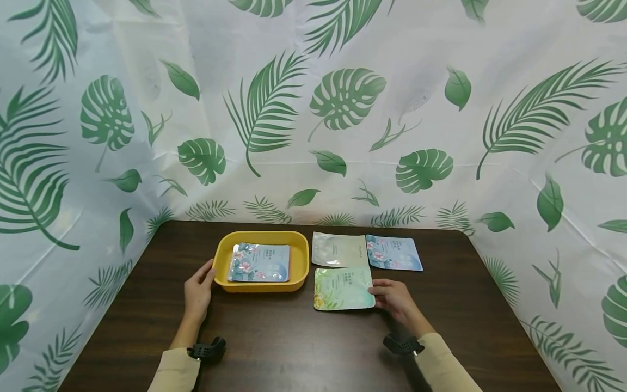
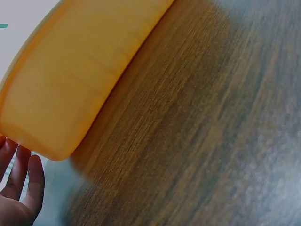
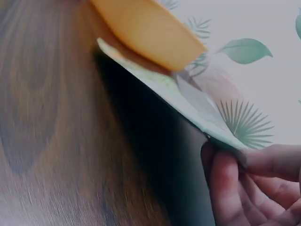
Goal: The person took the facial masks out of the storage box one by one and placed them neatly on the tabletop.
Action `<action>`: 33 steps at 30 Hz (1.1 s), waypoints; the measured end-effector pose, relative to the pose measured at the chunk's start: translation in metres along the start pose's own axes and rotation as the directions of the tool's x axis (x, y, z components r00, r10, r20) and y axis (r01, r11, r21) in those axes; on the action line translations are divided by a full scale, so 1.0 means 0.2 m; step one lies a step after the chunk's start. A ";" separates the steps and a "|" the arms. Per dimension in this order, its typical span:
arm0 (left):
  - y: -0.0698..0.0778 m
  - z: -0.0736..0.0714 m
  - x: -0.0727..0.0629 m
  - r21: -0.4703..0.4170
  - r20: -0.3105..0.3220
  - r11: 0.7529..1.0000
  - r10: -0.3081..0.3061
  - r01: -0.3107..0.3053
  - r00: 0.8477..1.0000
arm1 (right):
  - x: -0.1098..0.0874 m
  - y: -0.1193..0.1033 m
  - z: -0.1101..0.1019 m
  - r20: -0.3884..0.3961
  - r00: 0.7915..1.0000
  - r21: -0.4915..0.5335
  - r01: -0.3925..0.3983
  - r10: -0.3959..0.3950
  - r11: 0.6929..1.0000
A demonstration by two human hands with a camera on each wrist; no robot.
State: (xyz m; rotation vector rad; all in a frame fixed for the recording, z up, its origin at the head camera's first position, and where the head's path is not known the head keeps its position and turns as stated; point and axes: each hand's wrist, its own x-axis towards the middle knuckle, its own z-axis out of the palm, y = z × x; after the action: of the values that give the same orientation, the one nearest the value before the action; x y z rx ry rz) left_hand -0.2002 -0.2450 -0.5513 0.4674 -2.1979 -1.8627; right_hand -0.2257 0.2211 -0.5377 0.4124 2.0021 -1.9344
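Observation:
At the left rim of a yellow plastic tray [image 1: 259, 288], my left hand [image 1: 198, 288] holds the edge, its fingers [image 2: 34, 181] at the outer side in the left wrist view. Inside the tray lies a blue floral face mask packet [image 1: 262, 262]. My right hand [image 1: 395, 300] pinches the right edge of a green floral face mask packet [image 1: 343, 288]. In the right wrist view this packet [image 3: 155, 87] is tilted, its near edge raised off the table with a dark shadow below. The left thumb's exact contact is hard to see.
Behind the green packet, a pale silvery-cream packet [image 1: 338, 249] lies on the dark wooden table [image 1: 294, 337]. Another blue floral packet [image 1: 393, 253] lies to its right. A leaf-patterned white cloth [image 1: 343, 196] hangs behind the table's back edge. Each wrist wears a black band [image 1: 208, 350].

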 end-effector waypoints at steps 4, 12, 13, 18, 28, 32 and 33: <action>0.00 0.00 0.00 0.001 -0.002 1.000 -0.008 0.008 1.000 | 0.00 0.00 0.00 -0.060 0.998 -0.147 0.018 -0.027 0.989; 0.00 0.00 0.00 -0.003 0.005 1.000 -0.006 0.006 1.000 | 0.00 0.00 0.00 -0.124 0.985 -0.353 0.068 -0.119 0.933; 0.00 0.00 0.00 -0.003 0.005 1.000 -0.005 0.005 1.000 | 0.00 0.00 0.00 -0.125 0.983 -0.376 0.077 -0.132 0.923; 0.00 0.00 0.01 -0.005 0.000 1.000 -0.003 0.003 1.000 | 0.00 0.00 0.01 -0.142 0.977 -0.442 0.083 -0.161 0.893; 0.00 0.01 0.01 -0.006 -0.012 1.000 -0.008 0.008 1.000 | -0.01 0.01 0.00 -0.139 0.974 -0.457 0.098 -0.180 0.884; -0.01 0.01 0.01 -0.004 -0.015 1.000 -0.012 0.012 1.000 | -0.01 0.00 0.00 -0.135 0.976 -0.450 0.093 -0.171 0.888; -0.01 0.01 0.01 -0.003 -0.015 1.000 -0.013 0.013 1.000 | -0.01 0.00 0.00 -0.135 0.976 -0.447 0.092 -0.169 0.890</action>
State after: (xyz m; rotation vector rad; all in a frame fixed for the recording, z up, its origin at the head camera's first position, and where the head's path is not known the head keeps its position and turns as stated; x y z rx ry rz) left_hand -0.2024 -0.2442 -0.5530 0.4953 -2.1873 -1.8627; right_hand -0.2233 0.2218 -0.5363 0.3396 2.5523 -1.4836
